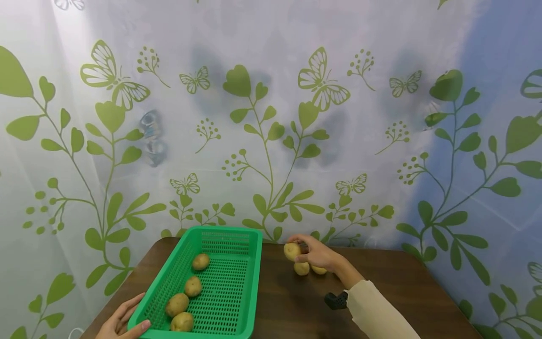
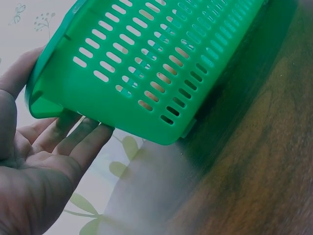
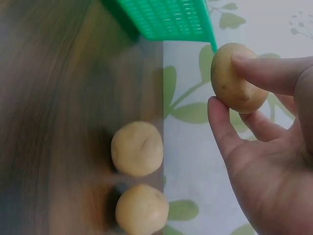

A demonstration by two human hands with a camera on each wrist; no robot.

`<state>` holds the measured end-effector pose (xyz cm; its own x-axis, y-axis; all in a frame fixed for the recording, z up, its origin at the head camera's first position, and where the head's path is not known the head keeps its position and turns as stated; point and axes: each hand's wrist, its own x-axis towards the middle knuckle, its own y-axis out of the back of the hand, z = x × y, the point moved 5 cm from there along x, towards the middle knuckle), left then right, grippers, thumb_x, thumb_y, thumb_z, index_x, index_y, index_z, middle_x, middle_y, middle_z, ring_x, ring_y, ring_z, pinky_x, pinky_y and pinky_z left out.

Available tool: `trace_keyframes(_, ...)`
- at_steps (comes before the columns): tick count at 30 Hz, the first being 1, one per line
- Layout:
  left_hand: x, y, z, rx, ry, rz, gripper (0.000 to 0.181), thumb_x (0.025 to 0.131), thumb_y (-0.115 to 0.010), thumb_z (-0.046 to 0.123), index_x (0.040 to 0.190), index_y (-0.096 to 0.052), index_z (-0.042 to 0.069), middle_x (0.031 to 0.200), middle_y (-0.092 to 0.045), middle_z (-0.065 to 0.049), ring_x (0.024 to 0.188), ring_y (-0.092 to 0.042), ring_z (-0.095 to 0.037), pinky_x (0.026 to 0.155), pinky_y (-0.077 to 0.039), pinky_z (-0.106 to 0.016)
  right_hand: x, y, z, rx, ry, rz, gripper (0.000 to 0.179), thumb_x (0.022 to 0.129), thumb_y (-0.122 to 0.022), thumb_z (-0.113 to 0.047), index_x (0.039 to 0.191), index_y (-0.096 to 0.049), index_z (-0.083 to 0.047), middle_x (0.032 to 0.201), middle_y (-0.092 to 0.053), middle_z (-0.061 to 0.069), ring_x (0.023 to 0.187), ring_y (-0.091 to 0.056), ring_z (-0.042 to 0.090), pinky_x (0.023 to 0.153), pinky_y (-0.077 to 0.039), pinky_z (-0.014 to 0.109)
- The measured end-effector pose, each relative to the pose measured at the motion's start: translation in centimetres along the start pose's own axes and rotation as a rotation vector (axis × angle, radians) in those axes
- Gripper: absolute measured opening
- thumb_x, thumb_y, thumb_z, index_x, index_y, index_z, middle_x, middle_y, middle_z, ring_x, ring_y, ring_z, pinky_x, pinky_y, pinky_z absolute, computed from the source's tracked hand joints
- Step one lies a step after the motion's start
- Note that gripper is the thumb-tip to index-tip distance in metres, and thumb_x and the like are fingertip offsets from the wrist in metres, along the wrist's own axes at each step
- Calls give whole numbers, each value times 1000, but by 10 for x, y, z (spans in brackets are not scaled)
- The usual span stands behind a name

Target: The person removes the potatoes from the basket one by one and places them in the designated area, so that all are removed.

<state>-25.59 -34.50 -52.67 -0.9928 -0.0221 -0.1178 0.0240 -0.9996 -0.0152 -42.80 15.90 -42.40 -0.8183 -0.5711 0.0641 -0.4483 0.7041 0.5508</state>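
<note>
My right hand (image 1: 319,255) pinches a potato (image 1: 291,251) between thumb and fingertips, above the table to the right of a green plastic basket (image 1: 256,282). In the right wrist view the held potato (image 3: 237,81) is raised off the tabletop. Two more potatoes, one (image 3: 137,149) beside the other (image 3: 142,209), lie on the table under that hand. With my left hand (image 1: 120,322) I grip the basket's near left corner; the left wrist view has the thumb at the rim and the fingers under it. Several potatoes (image 1: 193,286) sit along the basket's left side.
The brown wooden table (image 1: 279,310) ends at the back against a curtain (image 1: 271,141) printed with green leaves and butterflies. A black strap piece (image 1: 336,301) hangs by my right wrist, below a cream sleeve (image 1: 378,308).
</note>
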Motion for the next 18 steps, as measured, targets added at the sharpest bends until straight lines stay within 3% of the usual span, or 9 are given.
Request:
trace_keyframes(5,1,1,-4,-21,-6,8,42,96,-75,24,120,-54,52,115,-63,28,105,-70,-17,88,-60,-45,-8,5,10,36,-39,30,45,100,-70,-2,142,-55,-8,142,-44,17,130,-50,46,95,-53,54)
trace_keyframes(12,-1,0,-8,-29,-30,73,44,93,-78,20,118,-58,50,114,-66,24,103,-71,-17,85,-61,-44,-21,14,26,75,-61,59,47,99,-71,-3,143,-54,-7,140,-47,17,125,-54,41,91,-53,55)
trace_keyframes(18,2,-2,-5,-35,-14,-9,42,97,-74,22,120,-56,53,117,-64,26,106,-70,-16,88,-60,-44,-32,26,38,92,-37,84,51,98,-70,1,145,-49,2,139,-46,21,122,-54,42,90,-54,56)
